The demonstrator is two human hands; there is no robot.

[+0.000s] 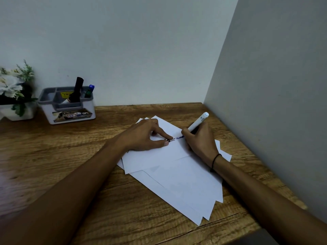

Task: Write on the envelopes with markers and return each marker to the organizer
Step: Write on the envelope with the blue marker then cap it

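Right hand (200,138) grips a white marker (198,123) on the envelopes (177,170) (left hand (145,137) pressing them flat).

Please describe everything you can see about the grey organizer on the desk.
The organizer is a small box that looks like plastic, with a white body, a grey rim and grey dividers forming several compartments. It stands upright at the back left of the wooden desk, close to the wall, beside a flower pot. A printed label covers its front and a yellow sticker sits inside. It holds a black marker, tilted, and two shorter markers with blue and green caps. No hand touches it.
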